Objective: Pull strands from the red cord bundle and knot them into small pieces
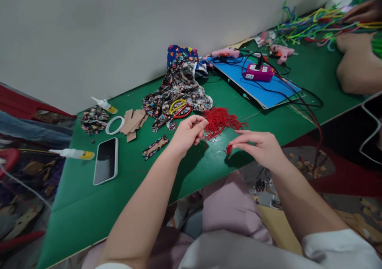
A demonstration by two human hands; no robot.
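My left hand (191, 133) is closed in a pinch beside a tangled heap of red yarn (219, 121); a thin red strand seems to hang below its fingers. Thumb and fingers of my right hand (253, 143) pinch a small red yarn bundle (228, 150) just above the table's front part. Behind my left hand, scissors (180, 109) with yellow and red handles rest on dark floral fabric (182, 84). A small floral-covered cardboard strip (155, 147) lies to the left of my left wrist.
On the green table (128, 205) at left are a phone (106, 161), glue bottles (73, 154), a white tape ring (115, 125) and cardboard strips (133, 122). A purple power strip (258, 73) with cables sits on a blue folder (268, 92). Another person's hand (365, 12) touches colourful pipe cleaners (316, 22).
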